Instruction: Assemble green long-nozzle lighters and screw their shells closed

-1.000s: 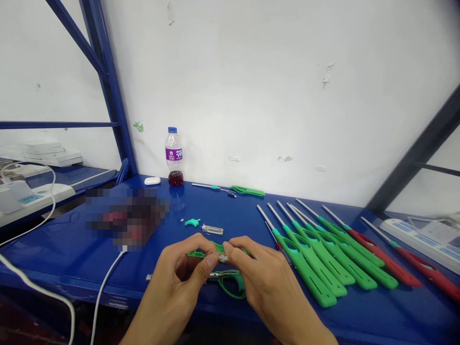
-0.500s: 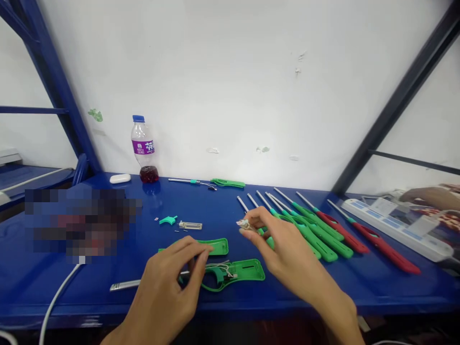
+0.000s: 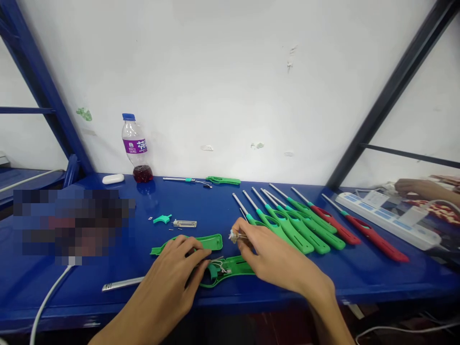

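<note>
An opened green utility lighter (image 3: pixel 240 265) lies near the table's front edge. Its metal tube (image 3: pixel 122 284) points left, and white wires and a teal trigger (image 3: pixel 213 271) show inside the shell. My left hand (image 3: pixel 183 268) is closed over its middle, thumb and fingers gripping around the tube end; the exact contact is hidden. Just behind lies a loose green shell half (image 3: pixel 210 242), partly under my left fingers. Above the lighter's right end, my right hand (image 3: pixel 257 242) pinches a small part with a whitish tip (image 3: pixel 234 235), mostly hidden by the fingers.
Several green lighters (image 3: pixel 300 230) and red ones (image 3: pixel 377 237) lie at right, beside a power strip (image 3: pixel 391 220). Behind my left hand are a teal trigger piece (image 3: pixel 163 219) and a clear fuel tank (image 3: pixel 185 224). A drink bottle (image 3: pixel 136 148) stands by the wall.
My right hand has come lower and nearer the opened lighter with the small part. My left fingers have spread lower over the lighter. The view has shifted slightly.
</note>
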`<state>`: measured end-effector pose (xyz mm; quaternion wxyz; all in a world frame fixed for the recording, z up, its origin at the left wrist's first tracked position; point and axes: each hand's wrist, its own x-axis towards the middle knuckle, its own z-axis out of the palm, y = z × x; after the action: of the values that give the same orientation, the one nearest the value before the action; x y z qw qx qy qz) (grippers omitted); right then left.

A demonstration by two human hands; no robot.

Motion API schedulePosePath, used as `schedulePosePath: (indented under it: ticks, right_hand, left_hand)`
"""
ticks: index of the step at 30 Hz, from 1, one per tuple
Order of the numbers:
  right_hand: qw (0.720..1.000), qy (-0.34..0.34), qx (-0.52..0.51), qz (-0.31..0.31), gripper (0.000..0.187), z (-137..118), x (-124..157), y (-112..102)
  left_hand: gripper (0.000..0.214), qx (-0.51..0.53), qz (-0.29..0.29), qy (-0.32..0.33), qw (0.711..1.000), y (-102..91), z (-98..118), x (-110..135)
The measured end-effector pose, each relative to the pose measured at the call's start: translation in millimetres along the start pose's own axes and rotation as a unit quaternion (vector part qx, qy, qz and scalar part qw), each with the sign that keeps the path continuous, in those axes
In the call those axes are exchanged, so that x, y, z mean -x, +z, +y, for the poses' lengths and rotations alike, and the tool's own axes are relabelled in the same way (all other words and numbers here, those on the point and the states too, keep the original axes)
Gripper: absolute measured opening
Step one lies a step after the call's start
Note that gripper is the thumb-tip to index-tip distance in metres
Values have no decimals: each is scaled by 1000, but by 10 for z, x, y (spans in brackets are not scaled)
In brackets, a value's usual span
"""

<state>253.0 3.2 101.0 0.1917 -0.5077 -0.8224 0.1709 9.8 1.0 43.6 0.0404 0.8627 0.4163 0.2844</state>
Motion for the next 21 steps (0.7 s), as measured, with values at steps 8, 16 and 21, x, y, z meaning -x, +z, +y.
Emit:
schedulePosePath:
  ticks: [8,16,21]
  right_hand:
    - [999,-7,8,-46,22,-54,-84,65]
    - [999,-24,2,-43,23,-74,-141,95]
    - [999,-32,0,-44,18,-79,-138,74]
  left_hand:
    - [32,18,-29,-10,999,-15,-52,71]
    - [39,-13,-26,14,999,21,-31,57]
    - [46,-49,-37,34,998,20,-49,53]
